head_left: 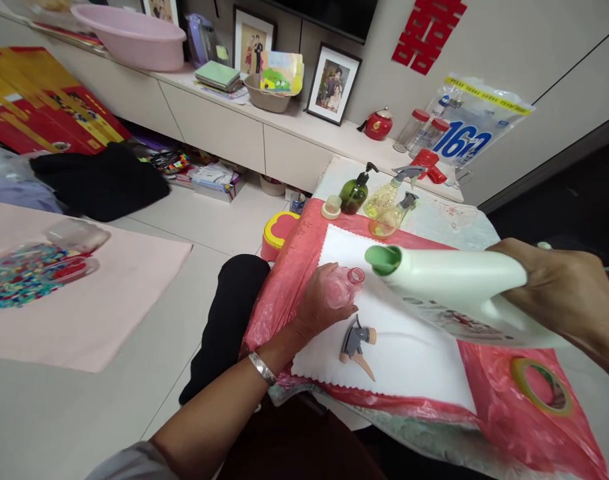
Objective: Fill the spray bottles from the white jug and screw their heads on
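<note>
While left grip [313, 308] clasps pink bottle [338, 292], contents unclear, right grip [567, 283] holds tipped jug [454, 275].

I've got room on the white mat [419, 367], near right; spray head [354, 339] blocks near left, pale jug [454, 270] overhead, bottles [383, 227] far.
</note>
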{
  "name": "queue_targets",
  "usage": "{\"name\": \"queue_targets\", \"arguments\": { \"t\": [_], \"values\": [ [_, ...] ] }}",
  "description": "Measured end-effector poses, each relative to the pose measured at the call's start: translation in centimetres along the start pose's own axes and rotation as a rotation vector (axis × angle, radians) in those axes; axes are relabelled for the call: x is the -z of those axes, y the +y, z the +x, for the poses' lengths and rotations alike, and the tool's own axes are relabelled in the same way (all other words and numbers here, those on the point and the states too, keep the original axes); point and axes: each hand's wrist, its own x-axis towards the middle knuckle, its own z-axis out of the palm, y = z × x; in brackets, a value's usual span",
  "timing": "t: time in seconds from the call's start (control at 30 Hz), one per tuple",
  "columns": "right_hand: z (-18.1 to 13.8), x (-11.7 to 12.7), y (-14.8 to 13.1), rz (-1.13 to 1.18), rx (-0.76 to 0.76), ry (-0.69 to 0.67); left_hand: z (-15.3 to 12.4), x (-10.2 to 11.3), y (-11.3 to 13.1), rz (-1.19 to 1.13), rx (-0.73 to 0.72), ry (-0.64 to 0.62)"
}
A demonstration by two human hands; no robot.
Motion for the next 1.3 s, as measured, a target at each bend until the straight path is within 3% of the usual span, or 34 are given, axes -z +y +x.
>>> {"name": "queue_targets", "arguments": {
  "t": [0.1,0.23,0.4,0.53,0.7,0.87,0.93,1.0,1.1,1.17,1.23,1.3],
  "values": [
    [0.0,-0.4,0.9,0.051,-0.066,0.004,0.0,0.1,0.2,-0.002,0.024,0.012],
    [0.0,-1.7,1.6,0.198,-0.188,0.223,0.0,0.0,0.2,-0.010,0.021,-0.001],
    [0.2,-5.4,2.3,0.480,-0.347,0.485,-0.1,-0.1,-0.1,0.008,0.038,-0.007],
    [-0.2,-9.3,3.4,0.686,-0.441,0.508,-0.2,0.0,-0.2,0.008,0.067,-0.022],
    [-1.4,-14.3,4.6,0.767,-0.490,0.537,-0.4,0.3,-0.1,0.013,0.044,-0.044],
    [-2.2,-15.9,4.3,0.767,-0.494,0.589,-0.3,0.5,-0.1,0.004,0.043,-0.063],
    [-2.6,-15.1,4.3,0.753,-0.487,0.543,-0.3,0.6,0.0,0.001,0.051,-0.069],
    [-3.3,-13.9,4.7,0.688,-0.478,0.414,-0.3,0.6,0.1,-0.002,0.060,-0.071],
    [-5.8,-12.3,5.8,0.385,-0.386,0.147,-0.3,0.7,0.3,-0.003,0.060,-0.070],
    [-8.3,-12.0,6.0,0.171,-0.308,0.072,-0.3,0.7,0.4,0.007,0.060,-0.068],
    [-11.0,-12.4,4.9,0.112,-0.277,0.060,-0.4,0.7,0.5,0.017,0.064,-0.070],
    [-13.2,-13.3,2.5,0.242,-0.098,-0.021,-0.4,0.7,0.6,0.023,0.068,-0.072]
  ]
}}
